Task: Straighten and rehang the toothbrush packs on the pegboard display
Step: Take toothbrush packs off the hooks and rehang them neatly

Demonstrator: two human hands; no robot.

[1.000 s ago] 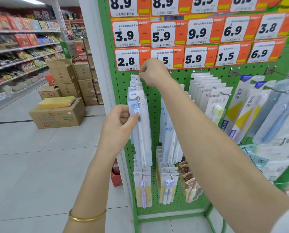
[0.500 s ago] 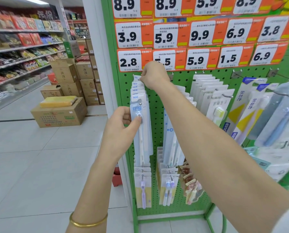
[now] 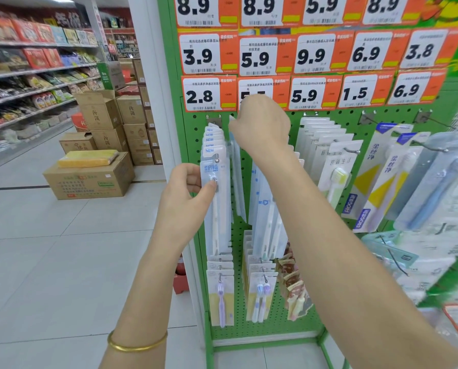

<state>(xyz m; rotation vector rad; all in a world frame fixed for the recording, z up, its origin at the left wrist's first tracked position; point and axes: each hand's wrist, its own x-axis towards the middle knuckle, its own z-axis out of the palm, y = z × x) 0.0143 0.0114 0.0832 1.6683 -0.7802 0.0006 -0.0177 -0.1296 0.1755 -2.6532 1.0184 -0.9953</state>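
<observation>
Pinching toothbrush pack [image 3: 220, 211], left hand [image 3: 184, 199].

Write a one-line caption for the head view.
Left hand pinches the front toothbrush pack; right hand is raised below the price tags on the green pegboard.

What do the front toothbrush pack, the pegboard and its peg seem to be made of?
Front toothbrush pack: printed card under clear glossy plastic, it seems. Pegboard: likely green-painted metal, evenly perforated. Peg: bare shiny metal, by its glint.
</observation>
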